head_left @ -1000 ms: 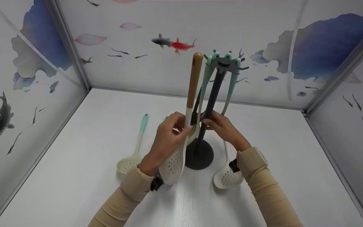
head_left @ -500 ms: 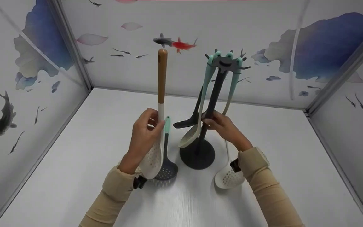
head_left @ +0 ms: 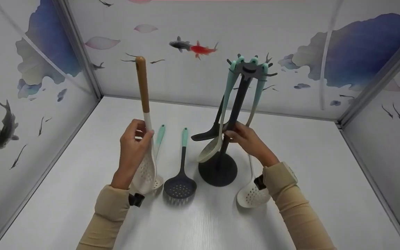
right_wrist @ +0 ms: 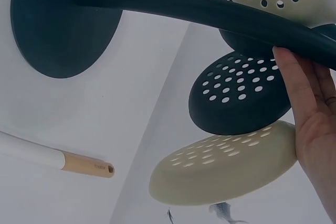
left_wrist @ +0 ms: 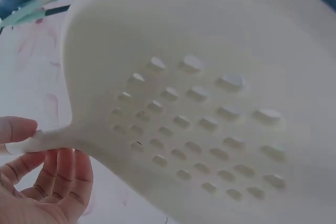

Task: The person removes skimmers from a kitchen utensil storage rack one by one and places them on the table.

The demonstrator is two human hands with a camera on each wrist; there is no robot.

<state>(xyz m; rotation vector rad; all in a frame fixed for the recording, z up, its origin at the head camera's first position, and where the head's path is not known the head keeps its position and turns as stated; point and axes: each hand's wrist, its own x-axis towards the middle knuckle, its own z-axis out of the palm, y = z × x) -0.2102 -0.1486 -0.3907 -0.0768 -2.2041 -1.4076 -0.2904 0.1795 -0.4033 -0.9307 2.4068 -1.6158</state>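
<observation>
My left hand (head_left: 130, 149) pinches the white shaft of a skimmer (head_left: 143, 86) with a wood-coloured handle, held upright left of the stand. Its big pale perforated head (left_wrist: 105, 51) fills the left wrist view, with thumb and fingers around the shaft. My right hand (head_left: 250, 140) grips the dark post (head_left: 237, 104) of a utensil stand; in the right wrist view the fingertips (right_wrist: 281, 56) meet that post. Several utensils with mint handles hang from the stand's head, among them a cream ladle-shaped one (head_left: 210, 151) and a dark perforated one (right_wrist: 231, 108).
The stand's round black base (head_left: 217, 175) sits on the white table. Left of it lies a dark skimmer (head_left: 181, 187); beyond, another with a mint handle (head_left: 160, 135) is partly covered. A white skimmer (head_left: 252, 196) lies at right, its upper part hidden. Printed walls (head_left: 200, 80) surround the table.
My left hand has carried the skimmer leftward, away from the stand, uncovering the dark skimmer on the table. My right hand stays on the post.
</observation>
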